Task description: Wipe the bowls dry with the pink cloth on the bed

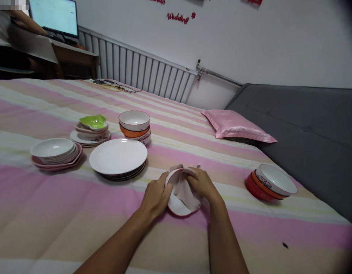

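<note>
Striped blanket [64, 213] carries everything — stack of white plates [118, 156] left of centre, tilted red bowls [271, 182] far right. Left hand [156, 198] grips the left rim of a red-rimmed bowl [176, 207], tilted, near-centre of the blanket; right hand [203, 184] presses a beige cloth [186, 192] into it.

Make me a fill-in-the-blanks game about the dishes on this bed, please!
1. The left hand holds a red-rimmed bowl, and the right hand presses a ____ into it.
2. The shiny pillow is coloured ____.
3. The leaf-shaped dish is coloured ____.
4. The red word on the wall says ____.
Missing words: cloth; pink; green; Wedding.
</note>
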### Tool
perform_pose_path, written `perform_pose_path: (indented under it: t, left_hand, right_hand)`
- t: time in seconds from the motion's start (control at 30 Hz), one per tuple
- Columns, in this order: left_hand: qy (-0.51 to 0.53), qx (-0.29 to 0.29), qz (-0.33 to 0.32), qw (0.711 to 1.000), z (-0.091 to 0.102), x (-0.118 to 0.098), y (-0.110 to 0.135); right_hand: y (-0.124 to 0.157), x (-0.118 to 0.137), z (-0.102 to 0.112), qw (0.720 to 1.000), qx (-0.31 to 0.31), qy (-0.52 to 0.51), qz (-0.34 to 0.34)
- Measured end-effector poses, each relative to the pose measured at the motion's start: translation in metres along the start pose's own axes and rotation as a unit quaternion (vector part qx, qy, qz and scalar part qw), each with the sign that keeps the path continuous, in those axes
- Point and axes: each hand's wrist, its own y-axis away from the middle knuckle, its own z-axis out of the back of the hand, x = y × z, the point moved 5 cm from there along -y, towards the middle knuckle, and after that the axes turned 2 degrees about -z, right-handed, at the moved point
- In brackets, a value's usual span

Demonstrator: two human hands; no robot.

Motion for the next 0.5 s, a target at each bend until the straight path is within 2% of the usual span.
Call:
perform_pose_path:
  t: [0.27, 0.5]
  left_hand:
    - [0.024, -0.061, 0.028, 0.997, 0.006, 0.003, 0.001]
    - [0.043, -0.141, 0.041, 0.988, 0.015, 0.007, 0.003]
  right_hand:
    - [-0.003, 0.004, -0.002, 0.997, -0.029, -0.050, -0.051]
    - [-0.003, 0.002, -0.010, 0.984, -0.048, -0.118, -0.121]
